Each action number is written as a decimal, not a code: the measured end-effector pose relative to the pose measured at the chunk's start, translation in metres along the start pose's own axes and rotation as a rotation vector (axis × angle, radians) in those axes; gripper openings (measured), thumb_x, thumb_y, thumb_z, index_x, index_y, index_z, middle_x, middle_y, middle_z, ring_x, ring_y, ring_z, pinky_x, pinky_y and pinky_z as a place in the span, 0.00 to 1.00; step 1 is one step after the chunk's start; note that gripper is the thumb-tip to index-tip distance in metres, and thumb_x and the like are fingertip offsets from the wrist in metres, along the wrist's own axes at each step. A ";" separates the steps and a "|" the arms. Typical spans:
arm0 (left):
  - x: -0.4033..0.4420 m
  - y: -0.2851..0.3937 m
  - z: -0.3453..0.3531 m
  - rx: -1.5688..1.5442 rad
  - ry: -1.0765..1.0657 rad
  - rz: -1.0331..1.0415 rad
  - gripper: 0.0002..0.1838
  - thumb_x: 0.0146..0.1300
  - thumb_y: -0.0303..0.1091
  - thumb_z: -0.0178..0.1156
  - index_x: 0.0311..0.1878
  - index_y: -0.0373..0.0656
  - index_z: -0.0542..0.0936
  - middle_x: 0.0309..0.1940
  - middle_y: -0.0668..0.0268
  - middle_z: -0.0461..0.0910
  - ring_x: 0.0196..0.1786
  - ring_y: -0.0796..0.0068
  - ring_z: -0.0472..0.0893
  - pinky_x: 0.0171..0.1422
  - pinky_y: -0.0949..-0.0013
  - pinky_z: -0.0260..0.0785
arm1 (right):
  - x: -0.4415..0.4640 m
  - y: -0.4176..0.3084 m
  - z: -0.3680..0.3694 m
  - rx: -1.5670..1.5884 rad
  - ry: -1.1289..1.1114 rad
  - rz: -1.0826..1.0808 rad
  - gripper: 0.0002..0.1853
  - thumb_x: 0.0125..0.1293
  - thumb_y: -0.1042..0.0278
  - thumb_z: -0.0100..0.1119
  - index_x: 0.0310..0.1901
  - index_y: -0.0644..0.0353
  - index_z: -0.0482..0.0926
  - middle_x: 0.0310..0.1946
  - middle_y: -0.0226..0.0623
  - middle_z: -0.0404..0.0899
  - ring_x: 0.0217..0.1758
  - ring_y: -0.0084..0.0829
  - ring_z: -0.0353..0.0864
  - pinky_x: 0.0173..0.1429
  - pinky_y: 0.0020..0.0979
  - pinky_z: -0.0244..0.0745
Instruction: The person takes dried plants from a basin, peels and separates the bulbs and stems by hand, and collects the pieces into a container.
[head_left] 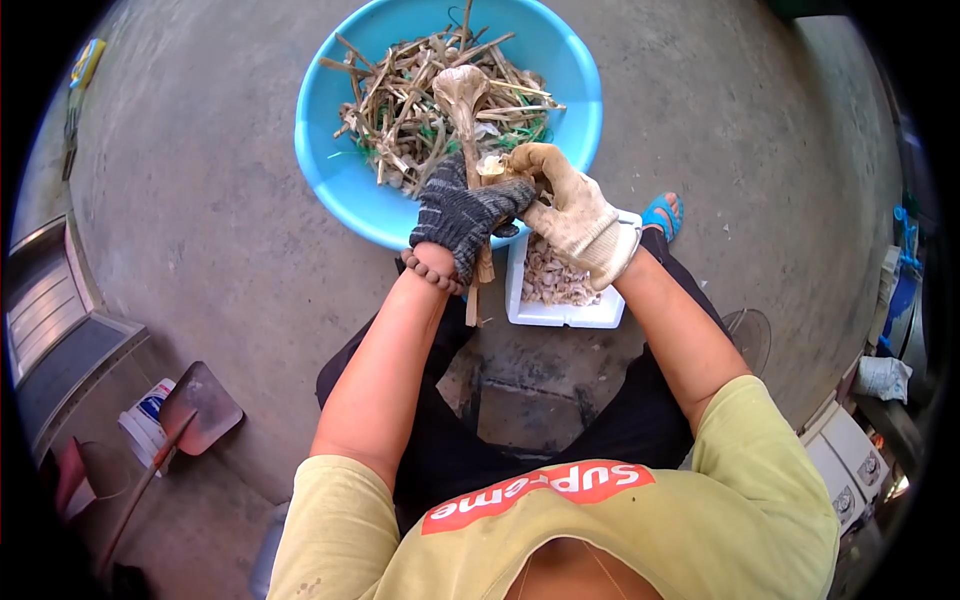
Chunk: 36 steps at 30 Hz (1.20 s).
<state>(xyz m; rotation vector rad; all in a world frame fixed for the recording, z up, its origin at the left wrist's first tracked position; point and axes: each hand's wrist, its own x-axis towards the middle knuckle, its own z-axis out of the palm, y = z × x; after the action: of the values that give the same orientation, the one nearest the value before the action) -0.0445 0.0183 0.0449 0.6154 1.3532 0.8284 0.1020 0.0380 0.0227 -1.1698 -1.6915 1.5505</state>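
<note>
My left hand (465,212), in a dark grey knitted glove, is closed around dry garlic stalks (480,270) that hang below the fist. One whole garlic bulb (461,88) sticks up above it on its stalk. A second, opened garlic head (491,166) shows pale flesh between the two hands. My right hand (570,205), in a cream work glove, has its fingers curled against this opened head; what its fingertips pinch is hidden. Beneath the right wrist is a white foam box (565,316) holding loose garlic cloves (550,275).
A large blue basin (318,150) in front holds dry stalks (400,110) and green netting. A sandalled foot (663,214) rests right of the box. At left are a shovel (202,405) and a white bucket (146,415); a white appliance with knobs (845,460) stands at right.
</note>
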 end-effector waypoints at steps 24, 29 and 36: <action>0.002 -0.004 -0.003 -0.237 0.036 -0.036 0.16 0.49 0.29 0.63 0.40 0.38 0.71 0.27 0.66 0.75 0.23 0.79 0.75 0.23 0.79 0.68 | -0.004 -0.008 0.000 -0.337 0.004 -0.112 0.18 0.48 0.75 0.60 0.41 0.65 0.68 0.35 0.44 0.74 0.39 0.37 0.75 0.45 0.31 0.71; 0.007 -0.007 -0.003 -0.346 0.035 0.000 0.12 0.52 0.31 0.60 0.39 0.41 0.72 0.25 0.67 0.74 0.22 0.80 0.72 0.21 0.79 0.65 | 0.006 -0.023 -0.003 0.067 0.054 0.088 0.19 0.49 0.69 0.65 0.40 0.63 0.68 0.32 0.37 0.74 0.33 0.27 0.74 0.38 0.27 0.72; 0.003 -0.010 -0.001 -0.296 0.022 0.041 0.11 0.57 0.32 0.55 0.42 0.38 0.73 0.24 0.67 0.74 0.24 0.79 0.73 0.23 0.79 0.65 | 0.007 -0.026 -0.004 0.326 0.069 0.126 0.17 0.55 0.67 0.62 0.42 0.64 0.69 0.32 0.34 0.73 0.29 0.19 0.71 0.31 0.22 0.72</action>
<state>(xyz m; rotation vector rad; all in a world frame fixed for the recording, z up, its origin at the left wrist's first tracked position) -0.0438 0.0153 0.0351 0.4040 1.2104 1.0484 0.0964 0.0475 0.0471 -1.1589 -1.2814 1.7609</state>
